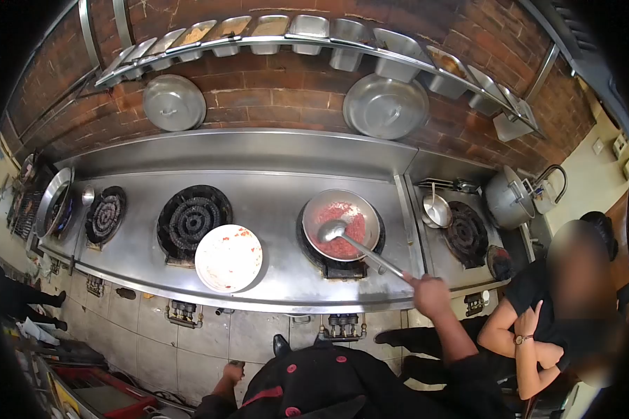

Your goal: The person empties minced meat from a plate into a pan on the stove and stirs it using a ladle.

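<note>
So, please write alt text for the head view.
The right hand holds a ladle in a pan of red food on a stove, right of a white bowl. The left hand hangs low; another person is at right.

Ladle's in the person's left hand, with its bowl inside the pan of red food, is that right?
Wrong hand: the head view shows the person's right hand gripping the ladle. Its bowl is indeed inside the pan of red food.
</note>
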A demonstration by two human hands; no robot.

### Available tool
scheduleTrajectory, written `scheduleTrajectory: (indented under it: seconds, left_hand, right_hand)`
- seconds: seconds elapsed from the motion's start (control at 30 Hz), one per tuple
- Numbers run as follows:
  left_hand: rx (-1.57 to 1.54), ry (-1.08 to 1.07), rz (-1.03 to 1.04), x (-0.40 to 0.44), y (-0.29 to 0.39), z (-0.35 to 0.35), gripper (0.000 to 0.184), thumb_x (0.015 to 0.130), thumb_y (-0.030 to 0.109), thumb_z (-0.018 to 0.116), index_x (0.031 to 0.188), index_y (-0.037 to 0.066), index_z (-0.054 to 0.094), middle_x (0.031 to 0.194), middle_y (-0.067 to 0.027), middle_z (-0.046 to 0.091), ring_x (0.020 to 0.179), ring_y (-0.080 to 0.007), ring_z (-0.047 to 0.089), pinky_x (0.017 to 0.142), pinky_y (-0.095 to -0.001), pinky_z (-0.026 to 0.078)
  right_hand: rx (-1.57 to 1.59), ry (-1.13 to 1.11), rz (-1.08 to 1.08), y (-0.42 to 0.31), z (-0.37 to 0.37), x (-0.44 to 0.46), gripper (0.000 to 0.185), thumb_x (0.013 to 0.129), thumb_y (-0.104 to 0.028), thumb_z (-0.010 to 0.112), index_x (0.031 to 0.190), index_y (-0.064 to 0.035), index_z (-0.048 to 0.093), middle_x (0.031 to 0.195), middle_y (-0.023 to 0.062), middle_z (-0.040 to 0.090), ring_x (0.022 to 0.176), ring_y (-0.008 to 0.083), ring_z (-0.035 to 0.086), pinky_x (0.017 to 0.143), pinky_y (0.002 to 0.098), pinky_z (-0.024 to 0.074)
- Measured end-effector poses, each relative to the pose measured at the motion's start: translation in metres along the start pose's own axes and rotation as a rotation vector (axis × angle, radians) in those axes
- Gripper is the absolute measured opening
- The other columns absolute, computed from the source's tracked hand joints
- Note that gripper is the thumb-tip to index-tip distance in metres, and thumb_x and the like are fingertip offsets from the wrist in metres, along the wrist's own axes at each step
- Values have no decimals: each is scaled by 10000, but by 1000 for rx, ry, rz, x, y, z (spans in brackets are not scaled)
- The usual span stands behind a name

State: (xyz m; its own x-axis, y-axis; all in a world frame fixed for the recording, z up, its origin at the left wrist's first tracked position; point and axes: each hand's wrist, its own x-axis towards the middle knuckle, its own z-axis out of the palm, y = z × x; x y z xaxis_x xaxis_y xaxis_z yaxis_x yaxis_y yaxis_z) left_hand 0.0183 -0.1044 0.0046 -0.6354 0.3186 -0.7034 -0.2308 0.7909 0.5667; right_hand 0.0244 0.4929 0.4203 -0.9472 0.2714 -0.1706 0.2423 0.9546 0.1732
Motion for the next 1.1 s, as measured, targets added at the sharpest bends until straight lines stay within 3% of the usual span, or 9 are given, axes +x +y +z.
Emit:
scheduleTrajectory:
  seconds: [0.17, 0.27, 0.57, 0.63, 0.77, 0.83, 0.93, 1.03, 1.1]
  left_hand:
    - [-82, 114, 38, 3, 41, -14, 344, 913, 300, 500, 920, -21, 624, 711, -120, 635, 614, -228, 635, 575, -381, 502]
    - [-342, 110, -274, 8, 53, -17, 330, 914, 284, 482, 920, -10, 631, 695, -119, 616, 631, -231, 636, 589, -384, 500]
    - [491, 15, 319, 33, 37, -22, 252, 875, 291, 568, 935, 53, 628, 809, -123, 666, 706, -259, 659, 651, -391, 527]
    - [-467, 128, -353, 22, 52, -18, 204, 776, 233, 667, 890, 70, 620, 868, -132, 681, 821, -309, 658, 708, -417, 533]
    - [530, 40, 293, 20, 14, -14, 222, 705, 172, 712, 884, 80, 620, 863, -124, 688, 899, -321, 649, 730, -433, 532]
    - [511, -20, 250, 6, 22, -16, 208, 728, 172, 697, 898, 77, 623, 866, -125, 687, 902, -316, 651, 740, -433, 532]
    - [377, -89, 75, -13, 41, -12, 190, 763, 172, 674, 918, 72, 628, 872, -126, 684, 905, -308, 652, 755, -433, 532]
    - [427, -102, 134, -11, 39, -12, 161, 824, 189, 605, 934, 74, 631, 851, -125, 686, 887, -289, 659, 750, -435, 529]
    - [757, 26, 417, -4, 29, -16, 153, 846, 194, 555, 903, 80, 640, 828, -123, 686, 865, -274, 664, 734, -434, 529]
  right_hand:
    - [-63, 102, 27, 20, -71, -56, 462, 819, -102, 527, 1241, -245, 649, 779, 152, 620, 749, 361, 632, 677, 448, 507]
    - [35, -68, 102, 13, -93, -63, 481, 826, -100, 521, 1280, -223, 617, 824, 180, 655, 770, 365, 651, 683, 477, 509]
    - [429, 66, 317, -24, 56, -9, 500, 866, -224, 585, 1357, -143, 535, 856, 215, 678, 781, 425, 643, 736, 501, 510]
    - [448, -47, 375, -44, 56, -4, 532, 867, -211, 585, 1377, -85, 501, 950, 250, 670, 872, 436, 637, 809, 499, 500]
    - [574, -68, 234, -34, 62, -4, 596, 860, -225, 562, 1422, -76, 432, 1090, 255, 645, 1036, 431, 605, 916, 498, 472]
    - [627, -3, 68, -16, 42, -13, 598, 864, -228, 558, 1425, -71, 422, 1073, 251, 653, 1014, 437, 612, 909, 489, 479]
    - [533, -82, 270, -38, 28, 13, 570, 867, -225, 562, 1404, -66, 456, 1041, 248, 664, 971, 436, 626, 883, 473, 492]
    - [481, -111, 413, -51, 49, 29, 549, 862, -223, 567, 1379, -54, 488, 1043, 259, 657, 961, 430, 629, 864, 466, 495]
    - [610, 3, 151, -43, 62, 18, 550, 861, -209, 563, 1382, -51, 483, 1054, 266, 649, 969, 426, 627, 864, 466, 494]
